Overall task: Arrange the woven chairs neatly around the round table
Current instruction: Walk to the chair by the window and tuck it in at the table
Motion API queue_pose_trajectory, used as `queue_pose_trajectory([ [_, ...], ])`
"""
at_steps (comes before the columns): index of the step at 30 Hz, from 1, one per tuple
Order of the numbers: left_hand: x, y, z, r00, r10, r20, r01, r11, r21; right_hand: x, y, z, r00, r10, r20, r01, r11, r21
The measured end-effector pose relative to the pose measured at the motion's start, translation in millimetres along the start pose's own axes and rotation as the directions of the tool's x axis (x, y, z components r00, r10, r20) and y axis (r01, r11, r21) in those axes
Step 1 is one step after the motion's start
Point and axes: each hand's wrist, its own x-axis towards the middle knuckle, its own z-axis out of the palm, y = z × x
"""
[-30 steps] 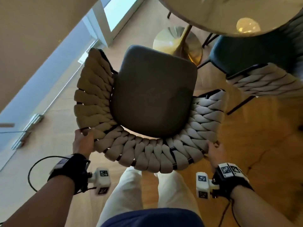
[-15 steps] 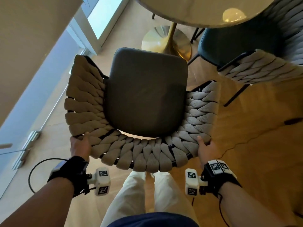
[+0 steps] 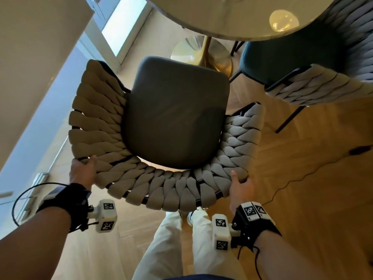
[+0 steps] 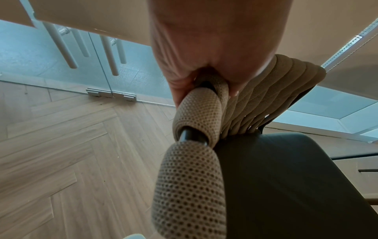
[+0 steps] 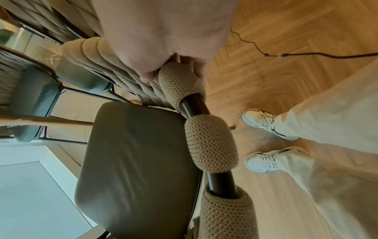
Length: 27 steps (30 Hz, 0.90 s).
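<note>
A woven chair (image 3: 175, 116) with a dark seat and a beige rope back stands right in front of me, its seat facing the round table (image 3: 232, 15). My left hand (image 3: 82, 172) grips the top rail of the back at its left bend; the left wrist view shows this hand (image 4: 206, 64) wrapped round the woven chair's rail (image 4: 196, 116). My right hand (image 3: 240, 184) grips the same rail at the right bend, its fingers (image 5: 196, 67) curled round the rope-wrapped tube (image 5: 184, 87). A second woven chair (image 3: 302, 77) stands at the right, its seat tucked partly under the table.
The table's gold pedestal base (image 3: 201, 53) lies just beyond the chair's front edge. A wall and glass doors (image 3: 40, 118) run along the left. A black cable (image 3: 302, 176) trails over the wooden floor at right. My feet (image 5: 267, 124) stand behind the chair.
The chair and both hands have drawn towards me and a little to the left over the last second. The table edge has slipped to the top of the view. Both grips are unchanged.
</note>
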Motion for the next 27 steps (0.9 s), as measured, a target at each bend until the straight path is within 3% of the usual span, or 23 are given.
queue_pose_trajectory([
  [13,55.5,46.5,2.7,0.992,0.121,0.033,-0.124,0.99,0.068,-7.1,-25.0,15.2,0.999,-0.037,0.007,0.036,0.999,0.031],
  [27,130.3,67.8,11.9,0.994,0.09,0.069,-0.094,0.994,0.05,1.0,-52.1,32.8,0.999,-0.002,0.039,-0.005,0.985,0.174],
])
